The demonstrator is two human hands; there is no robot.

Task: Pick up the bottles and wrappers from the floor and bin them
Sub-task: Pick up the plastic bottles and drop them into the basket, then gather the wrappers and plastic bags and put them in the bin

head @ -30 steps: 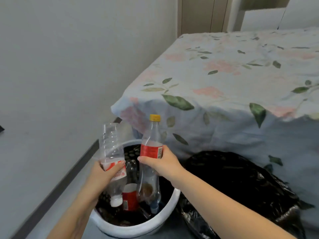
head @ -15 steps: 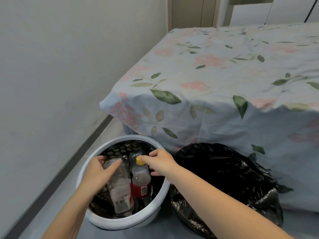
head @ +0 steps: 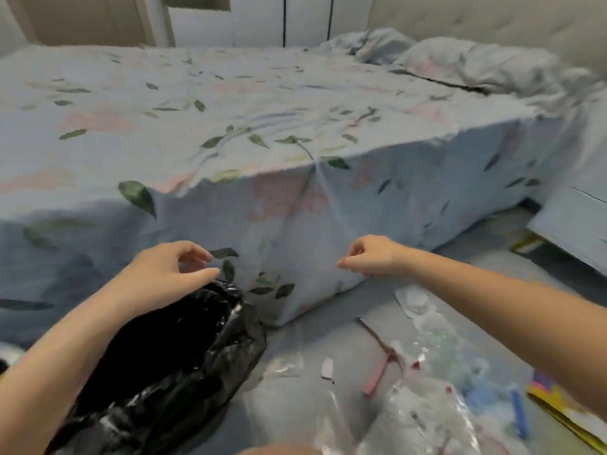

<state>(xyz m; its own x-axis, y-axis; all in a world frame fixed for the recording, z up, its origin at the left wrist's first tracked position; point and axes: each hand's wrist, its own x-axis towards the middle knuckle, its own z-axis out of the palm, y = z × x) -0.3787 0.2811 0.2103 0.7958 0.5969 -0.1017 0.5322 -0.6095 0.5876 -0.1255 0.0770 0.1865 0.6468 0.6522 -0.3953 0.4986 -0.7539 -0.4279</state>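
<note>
My left hand (head: 164,274) hovers empty above the black bin bag (head: 170,359), fingers loosely curled. My right hand (head: 371,256) hangs empty in front of the bed's side, fingers loosely curled too. Clear plastic wrappers (head: 423,399) lie scattered over the grey floor at the lower right, with a pink strip (head: 377,377) and a small pink scrap (head: 327,368) among them. A crushed clear bottle or cup (head: 414,303) lies near the bed's corner. A sliver of the white bin (head: 10,354) shows at the left edge.
The bed with a floral blue sheet (head: 262,133) fills the middle and back. A pale blue drawer unit (head: 578,224) stands at right. Yellow packaging (head: 558,412) and a blue item (head: 519,412) lie at the lower right. The frame is motion-blurred.
Both hands have let go of the bottles in the white bin and come away empty. The view has swung right, from the bin to the bin bag and the littered floor.
</note>
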